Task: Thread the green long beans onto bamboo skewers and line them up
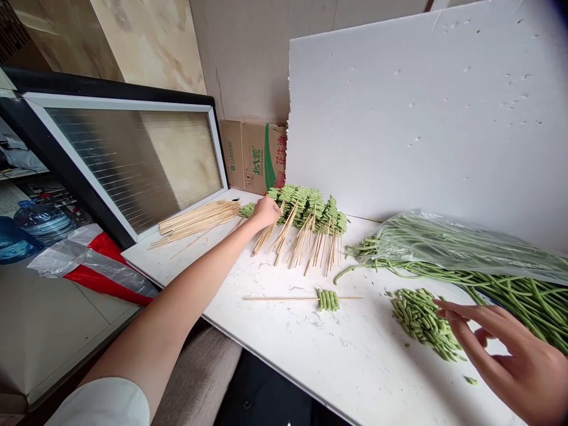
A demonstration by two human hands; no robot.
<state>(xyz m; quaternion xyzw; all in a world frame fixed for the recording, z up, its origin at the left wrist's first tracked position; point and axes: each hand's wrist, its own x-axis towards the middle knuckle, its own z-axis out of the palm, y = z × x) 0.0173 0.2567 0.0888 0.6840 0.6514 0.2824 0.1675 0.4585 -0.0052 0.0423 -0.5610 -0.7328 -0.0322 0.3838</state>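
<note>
My left hand (267, 212) reaches to the back of the table, fingers curled at the edge of the stacked green bean skewers (306, 204). It grips one skewer there, partly hidden by the fingers. At the right, my right hand (510, 355) hovers over the pile of cut green bean pieces (421, 319). Its thumb and forefinger come together at the pile's edge; what is between them is too small to make out. A single bamboo skewer (279, 299) lies across the table's middle, with several bean pieces (328, 300) threaded side by side near its right end.
Bare bamboo sticks (199, 219) lie in a bundle at the back left. Long whole beans (510, 284) stretch along the right, some under a clear plastic bag (465, 242). A white foam board (399, 118), a cardboard box (252, 155) and a framed glass panel (142, 160) stand behind.
</note>
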